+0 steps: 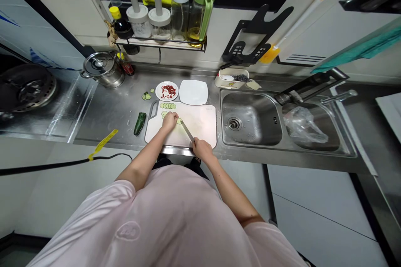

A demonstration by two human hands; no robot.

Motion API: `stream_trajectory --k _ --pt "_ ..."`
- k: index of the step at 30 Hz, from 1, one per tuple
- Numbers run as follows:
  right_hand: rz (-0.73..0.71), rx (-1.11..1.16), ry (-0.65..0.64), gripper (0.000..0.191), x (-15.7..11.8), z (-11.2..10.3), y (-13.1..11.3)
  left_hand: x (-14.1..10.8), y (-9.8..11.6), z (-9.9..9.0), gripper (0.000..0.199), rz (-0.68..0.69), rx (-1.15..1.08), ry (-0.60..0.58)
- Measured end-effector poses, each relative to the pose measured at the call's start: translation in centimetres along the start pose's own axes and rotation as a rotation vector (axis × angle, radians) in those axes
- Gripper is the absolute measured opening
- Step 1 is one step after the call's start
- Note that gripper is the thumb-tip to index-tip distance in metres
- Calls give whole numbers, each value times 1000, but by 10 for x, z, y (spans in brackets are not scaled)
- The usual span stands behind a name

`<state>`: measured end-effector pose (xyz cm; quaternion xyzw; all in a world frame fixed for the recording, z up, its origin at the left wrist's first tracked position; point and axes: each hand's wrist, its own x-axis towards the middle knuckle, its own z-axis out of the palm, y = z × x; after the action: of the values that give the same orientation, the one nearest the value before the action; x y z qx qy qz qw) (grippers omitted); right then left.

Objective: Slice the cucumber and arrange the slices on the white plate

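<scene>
Head view: at lower centre of the frame, the right hand has its fingers closed round the handle of a knife, its blade just beside a cucumber on the cutting board. The left hand holds that cucumber with curled fingers. Cucumber slices lie in a row near the board's upper edge, a dark green cucumber piece lies left of the board on the bench, and a white plate sits just above it.
</scene>
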<state>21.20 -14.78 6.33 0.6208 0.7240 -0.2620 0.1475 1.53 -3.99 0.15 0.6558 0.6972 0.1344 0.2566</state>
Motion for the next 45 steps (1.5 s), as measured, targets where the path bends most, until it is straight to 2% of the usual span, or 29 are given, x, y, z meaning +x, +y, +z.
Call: stream_trajectory --k 11,45 --pt "14 -19 -37 29 -2 -4 -2 4 -4 4 21 5 -16 21" --pt "-37 -47 -42 26 7 0 5 6 -5 5 21 -8 -48 19"
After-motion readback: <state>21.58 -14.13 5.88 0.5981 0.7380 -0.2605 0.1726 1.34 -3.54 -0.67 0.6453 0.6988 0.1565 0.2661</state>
